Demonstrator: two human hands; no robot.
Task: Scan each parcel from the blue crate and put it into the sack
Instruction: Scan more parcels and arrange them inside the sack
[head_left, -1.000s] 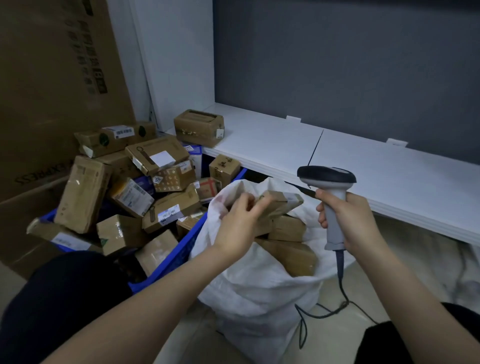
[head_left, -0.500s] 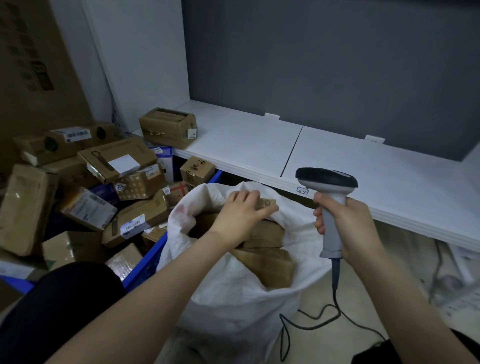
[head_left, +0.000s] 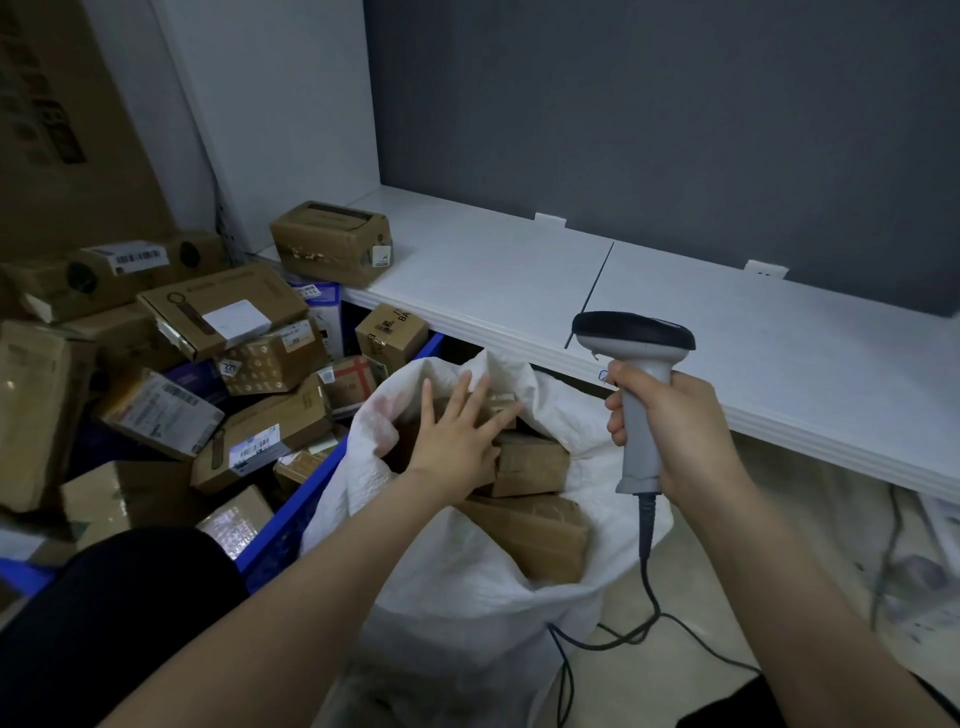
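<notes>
While right hand (head_left: 675, 431) grips scanner (head_left: 636, 364) upright by sack's (head_left: 467, 582) right edge, left hand (head_left: 457, 436) lies flat, fingers spread, on parcels (head_left: 530, 462) inside sack mouth. At left, blue crate (head_left: 291, 519) touches sack, heaped with more boxes (head_left: 223, 317). One carton (head_left: 332, 241) on white shelf (head_left: 519, 280) behind. Scanner cable (head_left: 647, 561) trails down to floor (head_left: 727, 597).

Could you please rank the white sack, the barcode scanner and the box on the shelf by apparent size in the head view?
1. white sack
2. barcode scanner and box on the shelf: similar; the scanner is nearer, so unranked.
</notes>
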